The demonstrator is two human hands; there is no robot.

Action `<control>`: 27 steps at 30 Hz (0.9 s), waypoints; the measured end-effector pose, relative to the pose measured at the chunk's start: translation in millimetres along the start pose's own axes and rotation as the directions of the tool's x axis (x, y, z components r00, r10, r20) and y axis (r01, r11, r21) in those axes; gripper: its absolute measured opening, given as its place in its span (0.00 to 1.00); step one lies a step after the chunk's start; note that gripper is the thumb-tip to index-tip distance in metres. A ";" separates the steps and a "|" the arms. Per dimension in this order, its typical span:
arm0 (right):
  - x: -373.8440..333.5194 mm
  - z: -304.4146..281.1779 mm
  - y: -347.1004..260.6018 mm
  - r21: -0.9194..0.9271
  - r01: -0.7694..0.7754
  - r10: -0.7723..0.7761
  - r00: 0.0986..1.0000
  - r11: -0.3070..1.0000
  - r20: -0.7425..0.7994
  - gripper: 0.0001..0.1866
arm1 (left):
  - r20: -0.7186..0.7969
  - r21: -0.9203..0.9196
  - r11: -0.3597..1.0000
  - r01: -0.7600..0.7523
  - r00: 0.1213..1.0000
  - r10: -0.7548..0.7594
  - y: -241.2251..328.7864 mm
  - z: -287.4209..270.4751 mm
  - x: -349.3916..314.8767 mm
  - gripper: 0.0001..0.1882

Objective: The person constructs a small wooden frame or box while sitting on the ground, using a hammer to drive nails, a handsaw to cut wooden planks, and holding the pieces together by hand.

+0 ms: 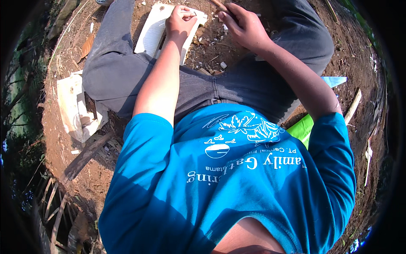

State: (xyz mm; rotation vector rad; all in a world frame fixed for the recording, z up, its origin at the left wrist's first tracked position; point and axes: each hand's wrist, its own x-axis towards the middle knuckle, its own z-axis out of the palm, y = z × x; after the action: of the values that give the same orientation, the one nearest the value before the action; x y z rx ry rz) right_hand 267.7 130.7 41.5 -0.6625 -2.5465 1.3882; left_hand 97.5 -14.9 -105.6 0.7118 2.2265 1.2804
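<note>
Pale wooden boards lie on the ground between my legs, at the top of the view. Over their right part is my left hand, its fingers pinched together near the board's end. A small thin thing seems to show at the fingertips, too small to name. To the right, my right hand is closed round a brown wooden tool handle. The handle runs out of the picture at the top, so the tool's head is hidden. Both forearms reach forward over my lap.
Light wood chips are scattered on the brown soil. Beside my left knee stands a pale wooden box-like piece, with a dark stick behind it. A bright green thing and a light-blue one lie at my right side.
</note>
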 end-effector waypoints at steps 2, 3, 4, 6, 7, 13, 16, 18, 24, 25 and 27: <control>2.0 5.9 3.9 0.045 0.197 -0.189 0.972 0.979 -0.137 0.14 | 0.015 0.021 0.999 -0.037 0.999 0.037 -2.8 0.2 0.1 0.21; 0.6 10.1 8.8 0.008 0.219 -0.215 0.965 0.976 -0.149 0.13 | 0.016 0.035 0.999 -0.005 1.000 0.004 -4.4 0.1 -0.9 0.21; -2.3 10.4 22.4 -0.091 0.128 -0.128 0.992 0.988 0.003 0.13 | 0.027 0.043 0.999 0.018 0.999 -0.019 -0.8 2.9 0.2 0.20; -7.0 19.8 40.2 -0.316 0.005 0.052 0.984 0.949 0.173 0.13 | 0.034 0.043 0.999 -0.004 0.999 0.002 0.5 2.8 0.1 0.21; -4.8 20.3 43.3 -0.257 -0.015 0.050 0.990 0.966 0.132 0.13 | 0.048 0.022 0.998 -0.053 0.997 0.052 -1.5 1.5 -1.0 0.21; 6.6 3.6 10.0 0.173 -0.150 0.160 0.986 0.973 -0.043 0.13 | 0.076 -0.058 0.997 -0.041 0.996 0.046 -11.0 1.0 3.6 0.09; 2.5 2.5 21.9 0.162 -0.238 0.243 0.970 0.958 -0.011 0.12 | 0.170 -0.179 0.983 0.039 0.985 -0.008 -14.2 -2.5 6.4 0.10; -3.3 -0.4 22.2 0.104 -0.180 0.183 0.983 0.978 -0.026 0.11 | 0.197 -0.213 0.975 0.066 0.980 -0.023 -15.8 -4.0 6.6 0.09; -13.3 9.2 34.1 0.110 0.067 -0.061 0.996 0.992 -0.059 0.17 | 0.249 -0.280 0.958 0.061 0.968 0.011 -19.9 -3.2 9.3 0.09; -14.9 9.8 29.6 0.076 -0.040 0.037 0.998 0.996 0.048 0.17 | 0.248 -0.276 0.959 0.059 0.969 0.012 -22.1 -5.1 10.3 0.09; -13.5 19.4 38.4 -0.029 -0.061 0.063 0.993 0.998 0.095 0.18 | 0.229 -0.209 0.971 0.112 0.971 -0.062 -21.0 -3.8 10.3 0.08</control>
State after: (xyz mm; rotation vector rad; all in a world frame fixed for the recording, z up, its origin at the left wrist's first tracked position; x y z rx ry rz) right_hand 284.5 127.9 -0.2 -0.7013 -2.6436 1.4429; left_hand 83.1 -19.8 -123.8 0.6301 1.8818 1.3111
